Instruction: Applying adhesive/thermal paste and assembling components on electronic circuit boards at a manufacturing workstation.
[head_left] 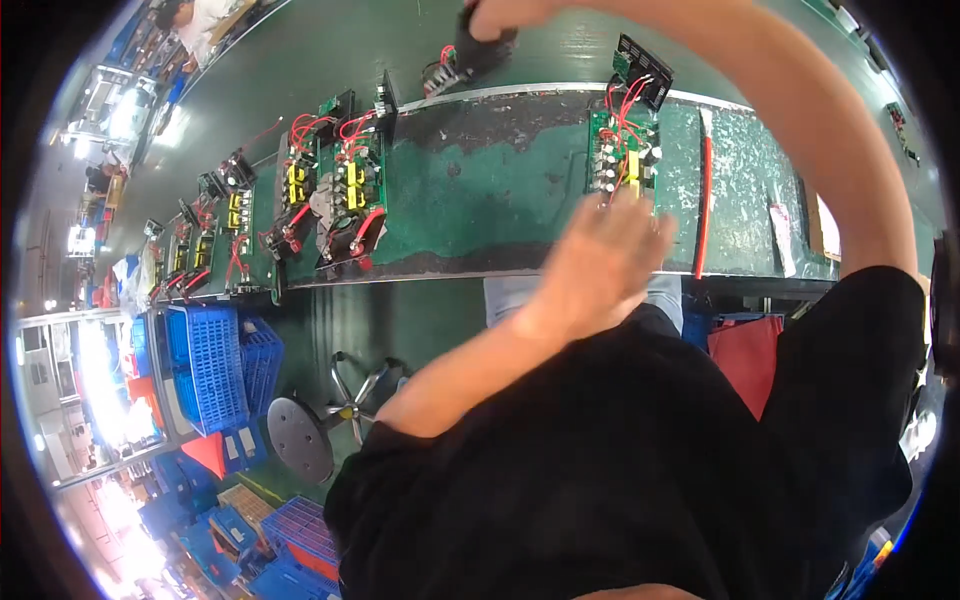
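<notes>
My left hand (610,245), smeared by motion, is over the near end of a green circuit board (625,150) and hides part of it. What its fingers do cannot be made out. That board carries yellow transformers, capacitors and red wires, which run to a black vented panel (645,75) at its far end. My right arm arches across the far side of the bench. At the top edge my right hand (505,15), partly cut off, grips a dark, blurred part (485,55). Beside that part sits a small cluster with red wires (442,70).
Several similar circuit boards (350,185) stand along the bench's left side. A red strip (707,200) lies to the right, beyond it a white paper slip (782,240). Below left are blue crates (212,365) and a round stool (300,440). Another person (205,25) is at far left.
</notes>
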